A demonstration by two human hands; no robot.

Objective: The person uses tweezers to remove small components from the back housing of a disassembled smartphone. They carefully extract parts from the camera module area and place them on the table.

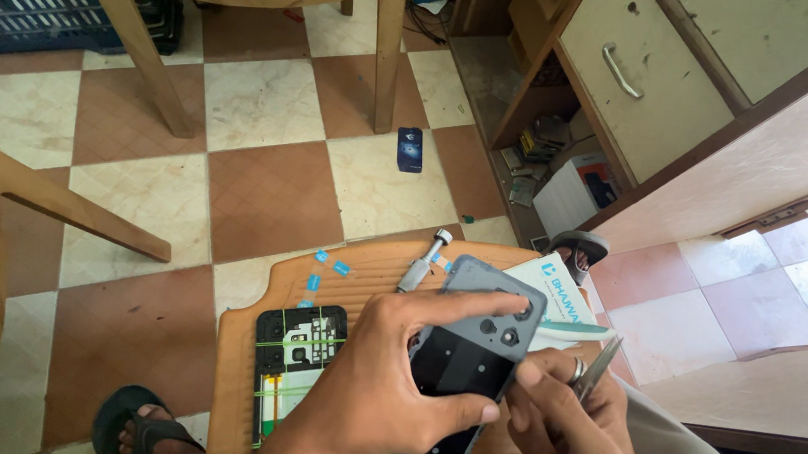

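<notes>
Wooden and ridged, the small worktop point(254, 340) sits over a floor point(264, 189) of brown and cream checker tiles (chair legs and a dark crate behind). On it lie an opened phone body point(295, 362) and a screwdriver point(423, 262). Left hand point(384, 377) clasps a grey phone back cover point(476, 346) tilted above it; right hand point(570, 428) pinches metal tweezers point(593, 373) beside it.

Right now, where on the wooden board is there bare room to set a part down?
Bare board shows along the far left edge, beyond the opened phone and left of the screwdriver. The near right is crowded: left hand on the grey back cover, right hand with tweezers.
</notes>
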